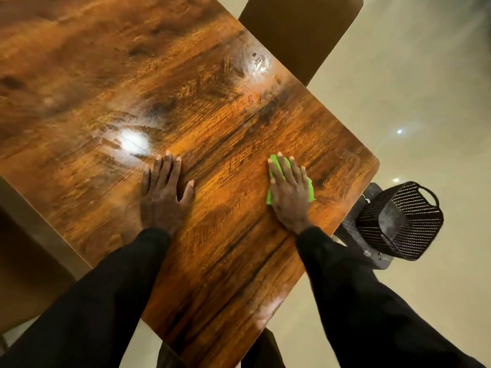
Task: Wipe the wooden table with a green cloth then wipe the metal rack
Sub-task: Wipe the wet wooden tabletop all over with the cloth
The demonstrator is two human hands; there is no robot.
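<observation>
Glossy cream floor (425,75) with small light reflections on the right. A dark chair back (300,30) stands at the far side. A black woven basket (403,221) lies tilted at right.

Looks like a home dining area: glossy wooden table (186,102) with a brown chair (300,30) pushed in at the far side. Polished cream floor (425,75) mirroring ceiling lights — black woven basket (409,224) near the table's right corner.
</observation>
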